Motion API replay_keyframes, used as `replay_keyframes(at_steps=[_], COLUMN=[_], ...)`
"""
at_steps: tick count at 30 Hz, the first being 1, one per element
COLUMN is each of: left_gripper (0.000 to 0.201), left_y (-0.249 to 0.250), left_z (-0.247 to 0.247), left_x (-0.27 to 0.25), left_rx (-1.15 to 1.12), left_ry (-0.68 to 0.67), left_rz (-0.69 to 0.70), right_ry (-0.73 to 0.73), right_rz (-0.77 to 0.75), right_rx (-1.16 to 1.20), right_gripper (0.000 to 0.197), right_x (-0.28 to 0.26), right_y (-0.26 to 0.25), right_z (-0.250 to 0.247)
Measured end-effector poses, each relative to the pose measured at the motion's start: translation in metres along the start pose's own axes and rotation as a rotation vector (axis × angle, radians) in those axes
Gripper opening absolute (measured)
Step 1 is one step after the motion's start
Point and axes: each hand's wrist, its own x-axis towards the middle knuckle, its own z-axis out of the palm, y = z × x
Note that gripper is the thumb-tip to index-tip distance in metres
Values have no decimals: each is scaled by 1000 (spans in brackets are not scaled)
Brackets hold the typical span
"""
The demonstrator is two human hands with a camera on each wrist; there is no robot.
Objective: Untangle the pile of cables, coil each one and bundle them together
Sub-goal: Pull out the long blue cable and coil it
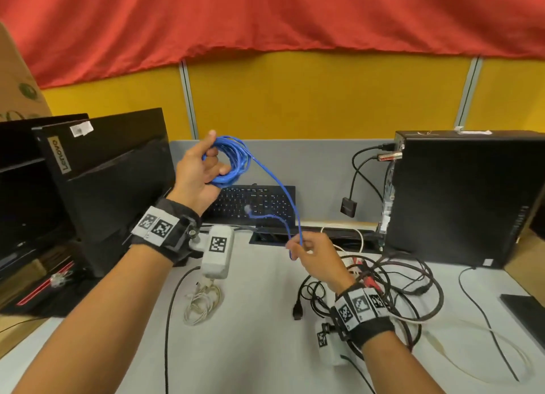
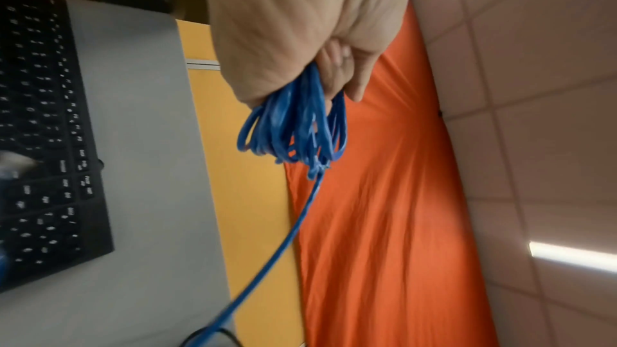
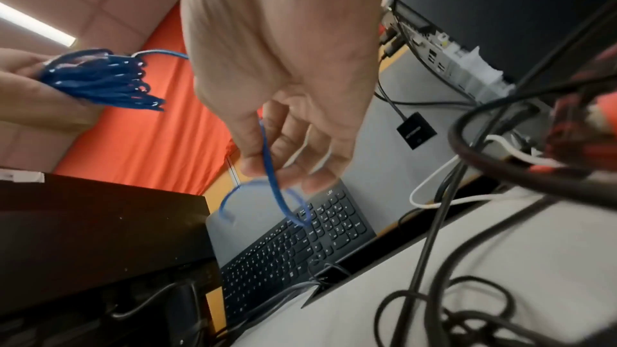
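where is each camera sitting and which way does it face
Head: worn on the head, looking down at the desk; both forearms, left hand holding the blue cable coil, right hand pinching its tail.
Left wrist: looks along the palm, upward; fingers gripping the coil.
Right wrist: looks along the palm.
All share the cable; the keyboard too.

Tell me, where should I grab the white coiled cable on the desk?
Pinch the white coiled cable across its bunched middle, coming from above. It lies flat on the desk in a narrow bundle, so your fingers can probably close round all the loops at once.
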Motion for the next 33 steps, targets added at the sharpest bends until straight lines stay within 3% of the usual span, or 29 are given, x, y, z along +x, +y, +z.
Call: replay_keyframes(at_steps=[3,6,11,14,17,21,24,26,29,31,33], left_gripper=[31,34,40,43,44,37,31,28,28,32,40], left_y=[4,-2,-48,-86,-111,-136,-152,-156,-146,-138,-129], left_z=[-8,-21,-29,-34,-41,-54,-63,-69,-77,-78,-74], left_x=[3,9,20,26,36,50,54,55,57,55,49], left_rx=[-143,-270,-273,-289,-309,-174,21,125,256,247,126], left_ry=[11,43,44,39,61,128,177,171,115,53,24], left_rz=[38,63,-34,-132,-192,-233,-268,-278,-290,-317,-346], right_ry=[-28,54,371,378,251,-4,-81,-155,-433,-602,-700], right_rz=[76,143,223,204,321,495,403,263,78,12,-5], right_rx=[-125,-203,92,71,-100,-586,-776,-705,-603,-637,-647], right_gripper=[16,20,29,26,16,41,46,41,28,21,33], right_x=[12,26,53,67,83,86,79,75,70,71,76], right_y=[13,23,31,36,45,48,23,4,-18,-19,-11], right_z=[3,2,-1,-4,-17,-27,-23,-12,16,39,59])
